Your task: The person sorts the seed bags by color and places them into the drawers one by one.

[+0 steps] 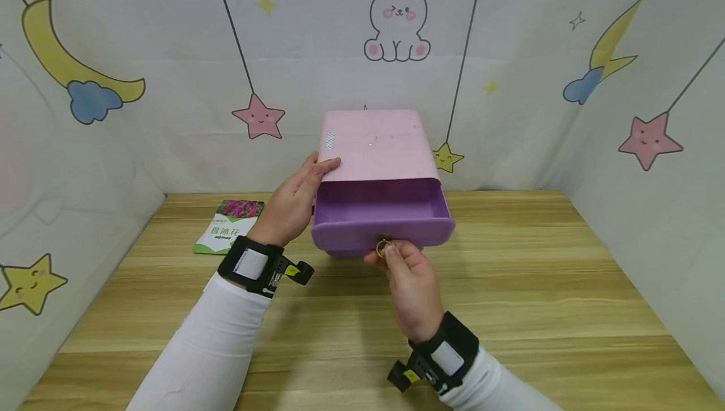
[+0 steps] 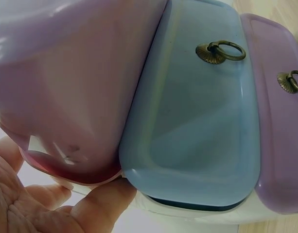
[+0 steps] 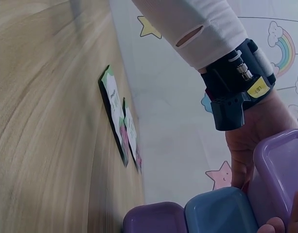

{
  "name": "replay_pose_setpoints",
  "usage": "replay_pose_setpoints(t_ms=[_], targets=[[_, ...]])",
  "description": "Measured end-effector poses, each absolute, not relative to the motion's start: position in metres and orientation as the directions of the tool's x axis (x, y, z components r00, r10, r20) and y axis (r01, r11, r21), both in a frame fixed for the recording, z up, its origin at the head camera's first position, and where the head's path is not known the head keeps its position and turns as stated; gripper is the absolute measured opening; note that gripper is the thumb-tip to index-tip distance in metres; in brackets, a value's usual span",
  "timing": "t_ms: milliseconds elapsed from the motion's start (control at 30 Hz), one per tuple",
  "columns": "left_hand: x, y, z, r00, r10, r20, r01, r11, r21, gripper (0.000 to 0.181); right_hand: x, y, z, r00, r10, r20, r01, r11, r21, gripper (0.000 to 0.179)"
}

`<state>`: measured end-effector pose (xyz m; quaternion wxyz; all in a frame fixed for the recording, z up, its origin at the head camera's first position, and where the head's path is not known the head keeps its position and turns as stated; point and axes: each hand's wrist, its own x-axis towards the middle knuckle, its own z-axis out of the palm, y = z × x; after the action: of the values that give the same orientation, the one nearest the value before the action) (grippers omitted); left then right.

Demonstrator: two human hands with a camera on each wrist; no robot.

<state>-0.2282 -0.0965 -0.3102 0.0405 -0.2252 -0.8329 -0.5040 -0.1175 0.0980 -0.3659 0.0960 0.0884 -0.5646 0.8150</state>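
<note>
A small drawer cabinet with a pink top (image 1: 376, 140) stands on the table. Its purple top drawer (image 1: 382, 235) is pulled partway out, and its visible inside is bare. Below it, in the left wrist view, come a blue drawer (image 2: 192, 111) and a lower purple drawer (image 2: 275, 111), both pushed in. My right hand (image 1: 410, 279) pinches the brass ring pull (image 1: 383, 248) on the top drawer's front between thumb and fingers. My left hand (image 1: 290, 206) rests against the cabinet's left side, one digit lying over the top's front corner with the fingers extended.
A seed packet (image 1: 223, 228) with pink flowers and a green border lies left of the cabinet, beside my left wrist. The right wrist view shows two packets (image 3: 114, 109) there. Behind the wooden table (image 1: 510, 285) hangs a white cloth (image 1: 340, 71) printed with stars, moons and a rabbit.
</note>
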Motion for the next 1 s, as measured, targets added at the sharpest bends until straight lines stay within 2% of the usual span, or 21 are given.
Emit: replay_pose_setpoints(t_ms=[533,1000], targets=[[-0.227,-0.096,-0.308,-0.900,0.332,0.284,0.405,0.390,0.827,0.048,-0.110,0.097,-0.367,-0.971,0.061,0.232,-0.239,-0.343,-0.909,0.018],[-0.227,-0.096,-0.310,-0.914,0.313,0.259,0.376,0.406,0.833,0.049,-0.105,0.093,-0.367,-0.965,0.117,0.234,-0.261,-0.369,-0.892,0.017]])
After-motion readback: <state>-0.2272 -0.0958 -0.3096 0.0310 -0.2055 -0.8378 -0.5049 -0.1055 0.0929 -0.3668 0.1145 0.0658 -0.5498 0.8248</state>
